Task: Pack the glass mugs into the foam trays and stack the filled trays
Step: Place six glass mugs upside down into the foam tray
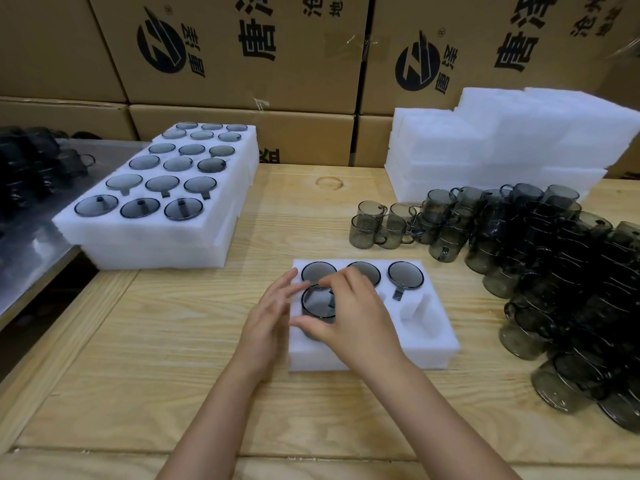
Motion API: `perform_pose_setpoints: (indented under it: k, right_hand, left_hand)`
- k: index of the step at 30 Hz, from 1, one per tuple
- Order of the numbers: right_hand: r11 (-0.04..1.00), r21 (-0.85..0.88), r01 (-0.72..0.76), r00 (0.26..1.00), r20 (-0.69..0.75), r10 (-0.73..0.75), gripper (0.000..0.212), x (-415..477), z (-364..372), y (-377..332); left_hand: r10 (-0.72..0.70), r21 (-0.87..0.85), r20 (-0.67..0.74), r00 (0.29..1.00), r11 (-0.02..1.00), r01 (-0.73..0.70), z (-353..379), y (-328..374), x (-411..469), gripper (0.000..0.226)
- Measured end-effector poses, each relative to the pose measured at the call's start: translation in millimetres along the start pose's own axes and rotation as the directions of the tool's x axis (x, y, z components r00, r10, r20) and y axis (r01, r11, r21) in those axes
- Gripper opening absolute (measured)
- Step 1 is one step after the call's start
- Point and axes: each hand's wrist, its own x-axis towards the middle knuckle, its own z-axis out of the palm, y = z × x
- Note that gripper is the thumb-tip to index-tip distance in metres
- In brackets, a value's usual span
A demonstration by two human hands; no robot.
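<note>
Packing of foam tray (433,344) half done: three mugs (405,275) seated in back row, fourth mug (317,303) entering front-left pocket, pinched by right hand (353,313), left hand (266,320) straight-fingered alongside. Front-right pocket empty. Filled trays (156,237) stacked left; many loose mugs (554,265) waiting on tabletop (173,341).

cardboard boxes (304,57) | black logo (161,46) with ® | "唐泽" beside logo | larger characters cropped, partly readable

Dark mugs (34,168) blurred, mug pile (571,271) — cut off at edge
</note>
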Motion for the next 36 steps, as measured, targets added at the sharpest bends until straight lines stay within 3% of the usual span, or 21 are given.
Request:
perform_pose_setpoints:
  k: [3,6,8,11,13,19,24,26,28,31,33,36]
  right_hand:
    - [0.998,0.056,-0.008,0.999,0.046,0.005,0.063,3.8,-4.7,2.6]
    - [0.963,0.262,-0.062,0.998,0.01,0.062,0.041,17.7,-12.2,6.7]
    - [0.974,0.202,-0.1,0.995,0.022,0.098,0.041,31.4,-10.3,10.0]
    - [0.98,0.032,-0.194,0.944,0.277,0.178,0.053,43.6,4.2,8.1]
    - [0.977,-0.075,-0.2,0.899,0.382,0.213,0.055,43.8,15.4,8.3]
    - [0.948,-0.315,-0.039,0.932,0.331,0.149,0.052,32.5,33.4,16.5]
    - [0.937,-0.346,-0.049,0.923,0.343,0.175,0.052,32.0,32.6,17.7]
    - [0.956,-0.284,-0.074,0.904,0.386,0.185,0.053,34.0,31.9,20.7]
    - [0.975,-0.174,-0.137,0.877,0.436,0.201,0.057,38.3,28.2,23.7]
    - [0.939,0.138,-0.315,0.851,0.479,0.215,0.058,40.9,16.8,28.4]
    - [0.777,0.408,-0.48,0.829,0.5,0.25,0.057,36.8,9.4,30.3]
    - [0.383,0.7,-0.603,0.798,0.532,0.285,0.078,31.0,1.1,34.1]
  left_hand:
    - [-0.003,-0.013,-0.137,0.991,1.0,0.001,4.4,11.2,4.3,0.027]
    - [0.066,0.171,-0.229,0.971,0.985,-0.027,15.0,25.7,17.1,0.025]
    - [0.026,0.329,-0.243,0.97,0.943,0.057,24.3,29.1,28.1,0.031]
    - [-0.199,0.381,-0.216,0.956,0.884,0.27,30.4,27.4,38.0,0.045]
    - [-0.268,0.401,-0.182,0.946,0.858,0.32,26.9,22.5,36.6,0.046]
    - [-0.226,0.77,-0.126,0.966,0.592,0.239,21.0,13.9,26.9,0.048]
    - [-0.204,0.797,-0.147,0.968,0.555,0.238,26.2,18.4,26.7,0.049]
    - [-0.119,0.833,-0.197,0.973,0.504,0.23,30.9,23.4,22.9,0.048]
    - [0.032,0.899,-0.226,0.974,0.392,0.196,35.0,27.3,20.0,0.047]
    - [0.138,0.951,-0.103,0.985,0.304,0.057,46.6,33.9,21.1,0.048]
    - [0.064,0.951,0.003,0.998,0.308,-0.023,57.1,33.3,23.4,0.05]
    - [-0.132,0.956,0.059,0.989,0.292,-0.017,66.4,24.9,25.5,0.056]
